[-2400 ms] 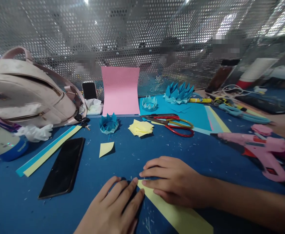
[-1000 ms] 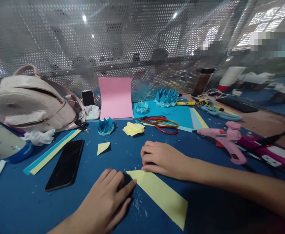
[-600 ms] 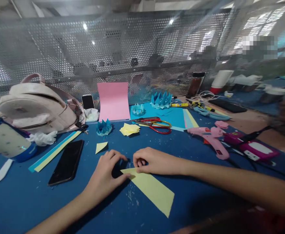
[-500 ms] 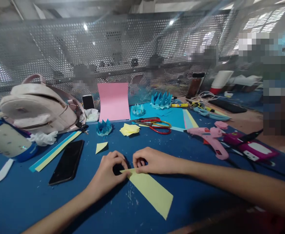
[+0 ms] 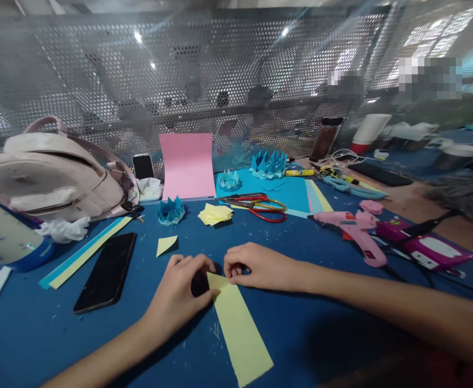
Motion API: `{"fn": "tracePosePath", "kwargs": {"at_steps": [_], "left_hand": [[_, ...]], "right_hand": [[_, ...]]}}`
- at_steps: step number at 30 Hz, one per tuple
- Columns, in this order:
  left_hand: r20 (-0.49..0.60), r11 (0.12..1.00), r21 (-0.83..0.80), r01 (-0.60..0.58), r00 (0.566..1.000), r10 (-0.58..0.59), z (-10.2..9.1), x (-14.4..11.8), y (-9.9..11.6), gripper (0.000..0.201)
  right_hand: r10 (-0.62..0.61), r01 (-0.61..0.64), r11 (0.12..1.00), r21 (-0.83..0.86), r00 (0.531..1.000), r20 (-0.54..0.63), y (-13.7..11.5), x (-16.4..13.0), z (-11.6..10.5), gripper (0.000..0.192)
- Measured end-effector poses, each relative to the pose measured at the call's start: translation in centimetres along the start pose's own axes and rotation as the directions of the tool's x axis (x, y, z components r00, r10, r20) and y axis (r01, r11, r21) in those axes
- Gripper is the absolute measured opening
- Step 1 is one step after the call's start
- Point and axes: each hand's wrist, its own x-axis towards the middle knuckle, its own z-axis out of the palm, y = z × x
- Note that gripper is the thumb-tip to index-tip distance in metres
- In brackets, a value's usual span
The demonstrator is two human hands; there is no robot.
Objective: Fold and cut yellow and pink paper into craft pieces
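Both hands: left hand, right hand pinch yellow strip end | fingertips hidden | strip's corner cut off

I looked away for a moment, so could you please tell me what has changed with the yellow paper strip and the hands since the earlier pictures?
The yellow strip has swung round: its free end, which ran off to the right, now points nearly towards the person. The left hand and right hand, which lay flat on it, now pinch its far end with curled fingers. The phone, scissors and glue gun lie as before.
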Motion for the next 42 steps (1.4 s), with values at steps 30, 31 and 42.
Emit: {"fn": "tracePosePath", "kwargs": {"at_steps": [30,31,42], "left_hand": [[0.045,0.802,0.327,-0.501,0.855,0.516,1.0,-4.0,-1.4,0.036],[0.041,0.792,0.318,-0.521,0.842,0.538,1.3,-4.1,-1.4,0.037],[0.004,0.775,0.352,-0.525,0.829,0.559,2.2,-5.0,-2.1,0.034]], "right_hand": [[-0.509,0.487,0.635,-0.600,0.847,0.150,1.2,-0.3,0.6,0.030],[-0.508,0.485,0.639,-0.597,0.849,0.147,1.2,-0.3,0.6,0.030],[-0.598,0.540,0.640,-0.547,0.797,0.087,1.9,0.1,0.8,0.029]]}}
